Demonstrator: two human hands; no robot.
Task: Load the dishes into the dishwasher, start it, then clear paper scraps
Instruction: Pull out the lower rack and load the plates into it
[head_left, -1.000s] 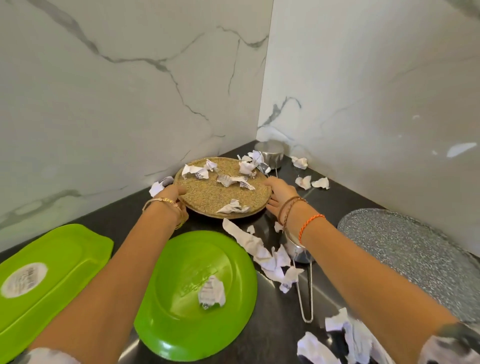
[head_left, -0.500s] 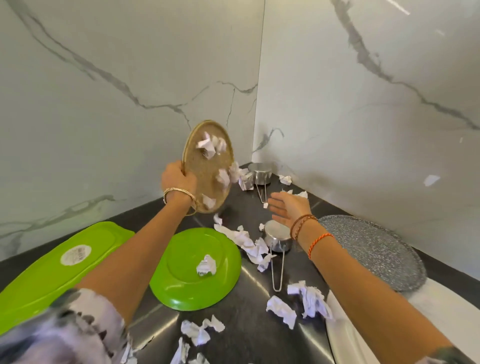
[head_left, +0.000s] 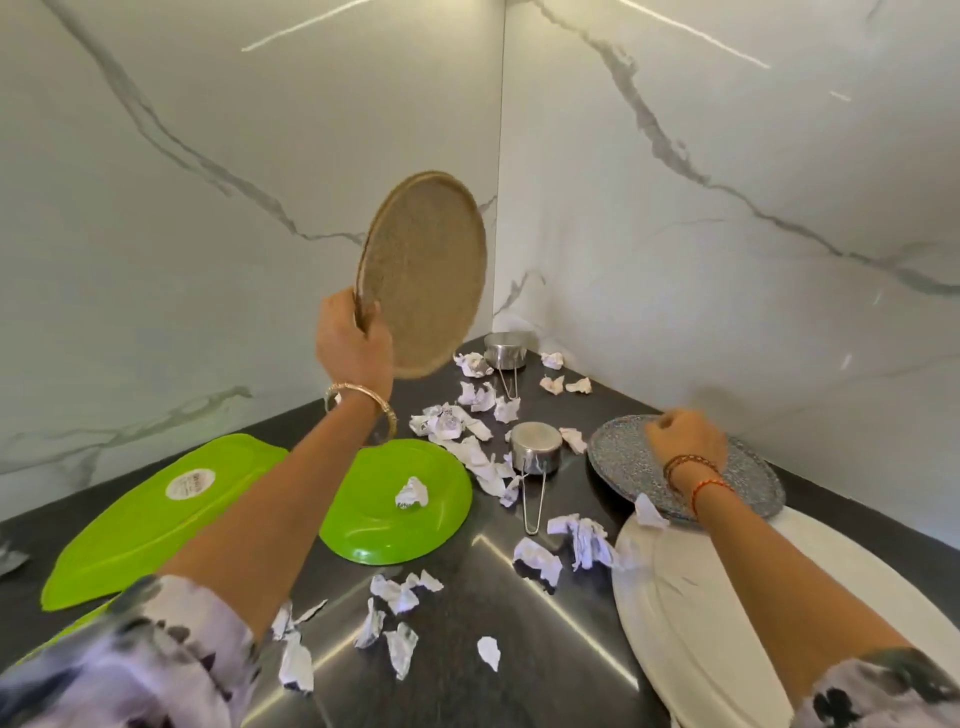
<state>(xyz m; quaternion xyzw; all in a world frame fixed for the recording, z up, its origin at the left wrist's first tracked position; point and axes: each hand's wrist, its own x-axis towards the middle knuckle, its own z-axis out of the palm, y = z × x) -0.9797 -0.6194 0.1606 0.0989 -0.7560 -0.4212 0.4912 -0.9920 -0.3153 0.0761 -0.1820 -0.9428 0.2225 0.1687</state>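
Note:
My left hand (head_left: 353, 345) grips the lower rim of a round tan speckled plate (head_left: 423, 275) and holds it upright in the air above the dark counter (head_left: 457, 654); no paper is on it. My right hand (head_left: 683, 436) is curled over the grey speckled plate (head_left: 623, 457) at the right; whether it grips the plate cannot be told. Crumpled paper scraps (head_left: 467, 441) are scattered over the counter, and one scrap (head_left: 412, 493) lies on the round green plate (head_left: 363, 519).
A long green tray (head_left: 140, 519) lies at the left and a white oval platter (head_left: 727, 623) at the right front. Two small steel measuring cups (head_left: 535, 452) (head_left: 506, 351) with wire handles stand among the scraps. Marble walls meet in a corner behind.
The tan plate was lifted off the counter with both hands, tipped upright, and its scraps slid off. My right hand let go and moved right over the grey plate.

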